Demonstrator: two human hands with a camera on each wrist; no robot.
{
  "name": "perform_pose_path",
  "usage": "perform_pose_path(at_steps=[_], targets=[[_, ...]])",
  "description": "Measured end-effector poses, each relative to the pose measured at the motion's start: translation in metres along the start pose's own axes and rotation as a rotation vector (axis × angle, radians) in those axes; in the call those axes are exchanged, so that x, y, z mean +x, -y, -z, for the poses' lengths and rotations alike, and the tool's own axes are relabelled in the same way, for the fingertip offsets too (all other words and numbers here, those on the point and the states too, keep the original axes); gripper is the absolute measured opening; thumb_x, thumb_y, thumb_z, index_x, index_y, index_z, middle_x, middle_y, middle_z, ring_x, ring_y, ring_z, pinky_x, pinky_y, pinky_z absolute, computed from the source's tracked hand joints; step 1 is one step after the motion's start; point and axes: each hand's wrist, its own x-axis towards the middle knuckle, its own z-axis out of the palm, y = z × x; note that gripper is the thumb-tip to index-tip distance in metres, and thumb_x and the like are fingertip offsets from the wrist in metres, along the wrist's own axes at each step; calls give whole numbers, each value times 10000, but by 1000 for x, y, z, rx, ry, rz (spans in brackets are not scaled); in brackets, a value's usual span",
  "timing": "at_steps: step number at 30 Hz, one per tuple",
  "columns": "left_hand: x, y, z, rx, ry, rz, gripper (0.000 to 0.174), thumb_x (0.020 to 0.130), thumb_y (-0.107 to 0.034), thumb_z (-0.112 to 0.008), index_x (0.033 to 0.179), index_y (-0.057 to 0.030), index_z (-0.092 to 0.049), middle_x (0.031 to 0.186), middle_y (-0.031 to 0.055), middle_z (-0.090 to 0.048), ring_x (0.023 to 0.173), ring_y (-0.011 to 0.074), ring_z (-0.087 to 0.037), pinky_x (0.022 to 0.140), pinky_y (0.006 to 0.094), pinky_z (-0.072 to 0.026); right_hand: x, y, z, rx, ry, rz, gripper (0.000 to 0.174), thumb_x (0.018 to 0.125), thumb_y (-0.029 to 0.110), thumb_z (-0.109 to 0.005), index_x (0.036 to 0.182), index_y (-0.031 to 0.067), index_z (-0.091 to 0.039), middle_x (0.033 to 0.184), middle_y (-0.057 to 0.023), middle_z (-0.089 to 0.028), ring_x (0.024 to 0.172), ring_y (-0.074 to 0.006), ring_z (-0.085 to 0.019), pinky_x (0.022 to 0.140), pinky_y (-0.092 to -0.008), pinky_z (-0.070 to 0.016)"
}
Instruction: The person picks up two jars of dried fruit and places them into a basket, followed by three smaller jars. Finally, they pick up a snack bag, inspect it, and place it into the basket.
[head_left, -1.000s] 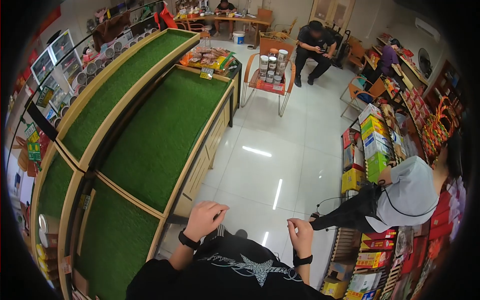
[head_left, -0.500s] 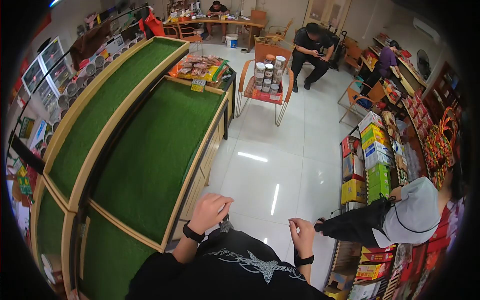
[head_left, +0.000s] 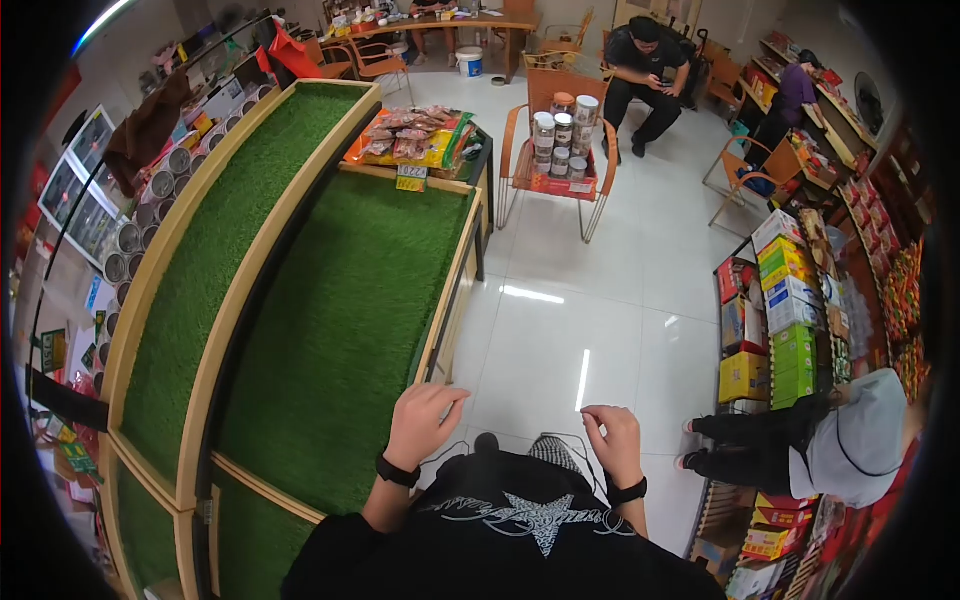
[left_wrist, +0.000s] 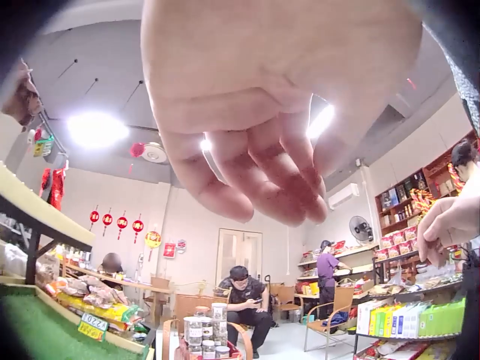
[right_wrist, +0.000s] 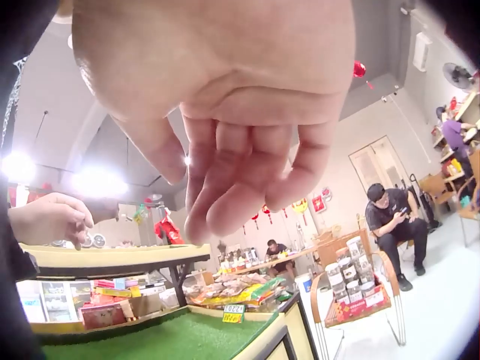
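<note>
My left hand [head_left: 425, 420] hovers at waist height beside the green-lined display shelf [head_left: 340, 300], its fingers loosely bent and holding nothing. To its right, my right hand [head_left: 615, 440] hangs over the white tiled floor, also empty, with relaxed fingers. Each wrist wears a dark band. The left wrist view shows the left palm and curled fingers [left_wrist: 289, 176] from below, with nothing in them. Likewise, the right wrist view shows bare, loosely bent fingers [right_wrist: 240, 180]. Bags of packaged food [head_left: 415, 140] lie at the shelf's far end behind a price tag [head_left: 411, 178].
Ahead, an orange chair [head_left: 520, 150] bears several jars [head_left: 563, 140]. A seated person [head_left: 648, 80] looks at a phone. Racks of boxed goods [head_left: 790, 300] line the right side, where a person in a grey top [head_left: 850, 440] stands close by. A wooden table [head_left: 440, 22] stands at the back.
The view has turned a little left, so the chair and right-hand racks now sit further right. The person in the grey top appears further right and lower. Both hands stay raised and empty.
</note>
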Motion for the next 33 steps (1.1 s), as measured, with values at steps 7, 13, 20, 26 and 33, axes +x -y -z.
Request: perform_pose_path(at_steps=[7, 13, 20, 26, 33], targets=[[6, 29, -10, 63, -92, 184, 62, 737, -69, -612, 796, -67, -629, 714, 67, -608, 695, 239, -584, 636, 340, -437, 74, -16, -24, 13, 216, 114, 55, 768, 114, -607, 775, 65, -629, 675, -64, -613, 608, -240, -562, 585, -345, -406], [69, 36, -29, 110, -92, 197, 58, 740, -65, -612, 796, -59, -625, 745, 65, -616, 700, 239, -581, 640, 335, -431, 152, -44, -41, 83, 186, 221, 47, 758, 111, -607, 767, 64, -611, 646, -53, -594, 592, -231, -553, 574, -341, -396], [166, 36, -71, 111, -169, 193, 63, 741, -59, -609, 799, -67, -632, 746, 53, -621, 708, 226, -582, 639, 332, -425, 244, -100, -15, 75, 209, 245, 50, 765, 90, -612, 799, 61, -632, 701, -61, -619, 623, -223, -561, 607, -326, -410], [239, 36, -124, 38, -141, 137, 83, 739, -69, -608, 815, -65, -640, 762, 73, -625, 715, 244, -586, 659, 340, -435, 295, -167, 7, 13, 133, 238, 52, 768, 105, -611, 792, 62, -627, 660, -56, -606, 593, -208, -556, 588, -326, -393], [295, 45, -155, 14, -104, 139, 66, 752, -92, -605, 815, -90, -623, 749, 40, -607, 730, 220, -574, 676, 332, -429, 325, -201, 0, 50, 194, 163, 48, 766, 89, -608, 792, 59, -634, 666, -71, -608, 597, -224, -560, 579, -333, -397]])
